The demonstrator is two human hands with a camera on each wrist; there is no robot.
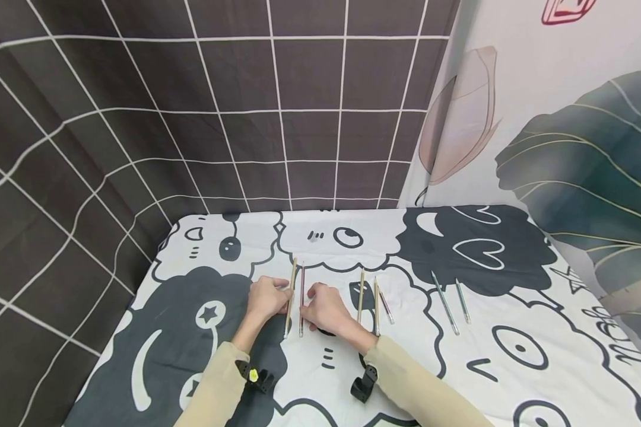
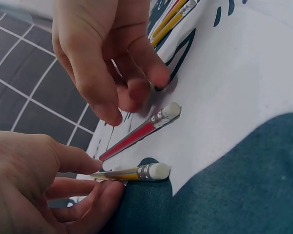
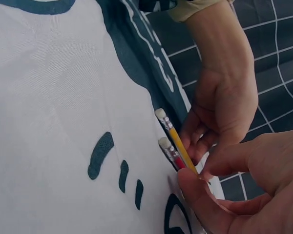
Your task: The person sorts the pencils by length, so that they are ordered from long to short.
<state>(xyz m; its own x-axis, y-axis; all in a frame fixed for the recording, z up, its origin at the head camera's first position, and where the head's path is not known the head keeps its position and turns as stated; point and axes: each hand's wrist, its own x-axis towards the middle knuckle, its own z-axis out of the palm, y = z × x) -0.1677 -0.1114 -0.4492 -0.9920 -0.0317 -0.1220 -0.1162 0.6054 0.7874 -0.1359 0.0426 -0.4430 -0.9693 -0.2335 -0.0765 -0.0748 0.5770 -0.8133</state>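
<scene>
My left hand (image 1: 267, 296) pinches a yellow pencil (image 2: 132, 174) between thumb and fingers; its white eraser end points toward me. Beside it, roughly parallel, lies a red pencil (image 2: 136, 138), also with a white eraser, on the patterned cloth (image 1: 304, 379). Just right of the red pencil is my right hand (image 1: 328, 308), its fingers loosely bent, the fingertips close over the pencil. In the right wrist view, the right thumb and forefinger overlap the far parts of the yellow pencil (image 3: 179, 144) and the red pencil (image 3: 172, 153).
Right of my hands lie two yellow pencils (image 1: 376, 305) and a shorter red pencil (image 1: 387, 306). Farther right are two green pencils (image 1: 445, 303), (image 1: 462, 301) set at a slant. A dark gridded curtain (image 1: 310, 136) hangs behind and to the left; a leaf-printed hanging (image 1: 582, 160) is at the right.
</scene>
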